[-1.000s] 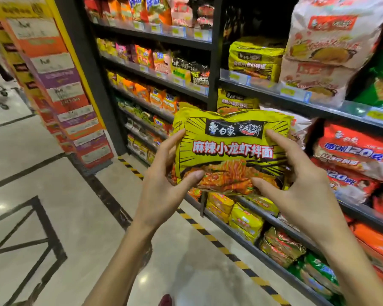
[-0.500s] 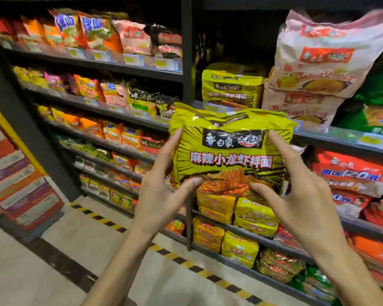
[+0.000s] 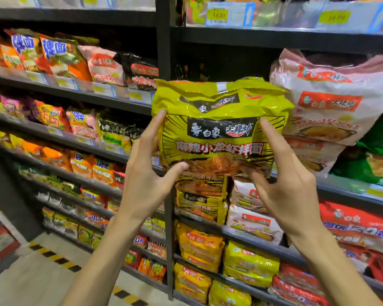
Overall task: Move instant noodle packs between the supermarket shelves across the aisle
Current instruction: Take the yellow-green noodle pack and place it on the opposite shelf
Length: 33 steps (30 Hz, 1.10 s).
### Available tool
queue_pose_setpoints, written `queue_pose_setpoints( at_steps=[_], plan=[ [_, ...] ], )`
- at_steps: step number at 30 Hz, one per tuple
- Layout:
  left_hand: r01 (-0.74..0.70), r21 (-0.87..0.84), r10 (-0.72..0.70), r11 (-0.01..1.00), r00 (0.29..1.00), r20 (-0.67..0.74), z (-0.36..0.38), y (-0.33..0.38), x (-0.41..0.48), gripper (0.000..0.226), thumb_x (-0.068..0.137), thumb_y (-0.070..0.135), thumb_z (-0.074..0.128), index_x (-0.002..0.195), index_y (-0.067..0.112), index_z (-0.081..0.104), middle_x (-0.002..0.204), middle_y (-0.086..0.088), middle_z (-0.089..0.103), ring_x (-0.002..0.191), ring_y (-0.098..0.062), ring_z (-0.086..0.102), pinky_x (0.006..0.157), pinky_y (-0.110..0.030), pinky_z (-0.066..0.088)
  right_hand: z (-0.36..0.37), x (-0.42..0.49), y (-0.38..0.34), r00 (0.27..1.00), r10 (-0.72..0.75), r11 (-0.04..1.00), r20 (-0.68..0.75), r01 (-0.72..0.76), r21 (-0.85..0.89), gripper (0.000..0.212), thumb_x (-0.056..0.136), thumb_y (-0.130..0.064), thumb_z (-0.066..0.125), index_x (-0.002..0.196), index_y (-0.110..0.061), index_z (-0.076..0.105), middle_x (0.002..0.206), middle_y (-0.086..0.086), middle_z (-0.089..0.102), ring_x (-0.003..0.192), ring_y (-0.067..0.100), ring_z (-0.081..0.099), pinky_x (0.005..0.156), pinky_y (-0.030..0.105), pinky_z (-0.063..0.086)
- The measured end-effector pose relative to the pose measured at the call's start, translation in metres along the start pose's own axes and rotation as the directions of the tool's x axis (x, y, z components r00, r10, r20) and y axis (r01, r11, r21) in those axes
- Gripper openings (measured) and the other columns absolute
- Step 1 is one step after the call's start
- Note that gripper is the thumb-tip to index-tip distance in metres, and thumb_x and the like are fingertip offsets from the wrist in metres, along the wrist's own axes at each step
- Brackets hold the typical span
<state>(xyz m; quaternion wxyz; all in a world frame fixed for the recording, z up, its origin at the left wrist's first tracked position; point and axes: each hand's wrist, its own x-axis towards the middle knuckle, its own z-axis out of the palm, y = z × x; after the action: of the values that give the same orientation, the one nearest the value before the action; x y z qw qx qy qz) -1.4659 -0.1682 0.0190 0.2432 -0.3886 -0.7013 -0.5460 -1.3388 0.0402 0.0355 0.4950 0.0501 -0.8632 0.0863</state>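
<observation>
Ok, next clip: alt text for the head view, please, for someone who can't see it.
A left hand and a right hand grip a yellow instant noodle pack by its sides, up in front of a dark supermarket shelf. Pink noodle packs sit on that shelf to its right; other colourful packs fill the shelves around.

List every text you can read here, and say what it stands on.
"白象 大辣娇": yellow pack
"麻辣小龙虾拌面": yellow pack
"14.00": price tag
"白象": pink pack
"白象": red pack
"拌面": orange pack
Other tags and packs: too blurred to read.
</observation>
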Motion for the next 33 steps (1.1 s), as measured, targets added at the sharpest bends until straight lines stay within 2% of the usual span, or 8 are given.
queue_pose_setpoints(
  at_steps=[3,6,10,13,19,25,30,33],
  plan=[
    [-0.059,0.032,0.059,0.998,0.998,-0.024,0.011,-0.012,0.023,0.098,0.082,0.009,0.081,0.157,0.03,0.021,0.15,0.045,0.022,0.138,0.011,0.032,0.113,-0.01,0.028,0.018,0.015,0.018,0.998,-0.02,0.999,-0.067,0.018,-0.031,0.082,0.084,-0.007,0.077,0.149,-0.016,0.028,0.146,0.001,0.043,0.134,0.033,0.051,0.097,0.04,0.048],
    [-0.077,-0.018,0.076,0.997,0.996,-0.045,0.025,-0.026,0.048,0.099,0.083,0.005,0.081,0.156,0.033,0.02,0.147,0.043,0.025,0.14,0.006,0.035,0.115,-0.017,0.032,0.033,0.031,0.035,0.992,-0.013,0.996,-0.125,0.002,-0.09,0.082,0.083,-0.006,0.079,0.147,-0.015,0.029,0.145,0.013,0.05,0.132,0.034,0.052,0.095,0.042,0.05],
    [-0.078,-0.12,0.076,0.99,0.997,-0.027,0.044,-0.049,0.078,0.098,0.086,0.0,0.076,0.157,0.035,0.018,0.16,0.019,0.031,0.146,-0.02,0.04,0.118,-0.045,0.039,0.048,0.055,0.051,0.988,-0.032,0.991,-0.153,0.012,-0.13,0.086,0.078,0.005,0.081,0.146,-0.011,0.031,0.146,0.015,0.049,0.128,0.034,0.056,0.099,0.032,0.046],
    [-0.04,-0.185,0.034,0.982,0.999,-0.037,0.055,-0.063,0.092,0.104,0.087,-0.003,0.072,0.155,0.051,0.014,0.161,-0.002,0.037,0.146,-0.029,0.04,0.117,-0.054,0.036,0.058,0.065,0.059,0.987,-0.023,0.988,-0.158,-0.002,-0.156,0.09,0.075,0.009,0.081,0.146,-0.013,0.03,0.148,0.016,0.048,0.134,0.031,0.05,0.101,0.031,0.045],
    [-0.05,-0.234,0.04,0.971,0.998,-0.049,0.074,-0.079,0.113,0.098,0.087,-0.011,0.065,0.157,0.036,0.016,0.163,-0.004,0.033,0.15,-0.027,0.034,0.119,-0.054,0.034,0.079,0.071,0.068,0.979,-0.027,0.981,-0.203,-0.014,-0.196,0.089,0.073,0.015,0.075,0.144,-0.014,0.031,0.146,0.02,0.049,0.133,0.036,0.051,0.091,0.043,0.054],
    [-0.1,-0.209,0.084,0.973,0.993,-0.085,0.087,-0.081,0.128,0.09,0.09,-0.01,0.064,0.157,0.028,0.017,0.164,0.003,0.031,0.15,-0.019,0.035,0.123,-0.042,0.031,0.104,0.078,0.084,0.972,0.083,0.98,-0.221,-0.12,-0.159,0.086,0.079,0.013,0.066,0.147,-0.022,0.026,0.146,0.018,0.051,0.133,0.024,0.047,0.082,0.047,0.059],
    [-0.082,-0.224,0.062,0.971,0.994,-0.093,0.096,-0.088,0.137,0.089,0.091,-0.011,0.062,0.157,0.029,0.017,0.163,0.0,0.033,0.148,-0.019,0.038,0.12,-0.021,0.03,0.106,0.088,0.09,0.971,0.094,0.984,-0.218,-0.125,-0.129,0.085,0.079,0.016,0.064,0.148,-0.018,0.027,0.152,0.015,0.044,0.145,0.0,0.023,0.102,0.021,0.038],
    [-0.058,-0.222,0.043,0.973,0.996,-0.072,0.101,-0.09,0.141,0.088,0.092,-0.007,0.063,0.157,0.029,0.016,0.163,0.005,0.033,0.147,-0.01,0.039,0.119,-0.035,0.038,0.109,0.091,0.093,0.97,0.155,0.975,-0.188,-0.181,-0.128,0.089,0.08,0.015,0.066,0.15,-0.021,0.024,0.155,0.011,0.04,0.141,-0.015,0.012,0.105,0.024,0.036]
  ],
)
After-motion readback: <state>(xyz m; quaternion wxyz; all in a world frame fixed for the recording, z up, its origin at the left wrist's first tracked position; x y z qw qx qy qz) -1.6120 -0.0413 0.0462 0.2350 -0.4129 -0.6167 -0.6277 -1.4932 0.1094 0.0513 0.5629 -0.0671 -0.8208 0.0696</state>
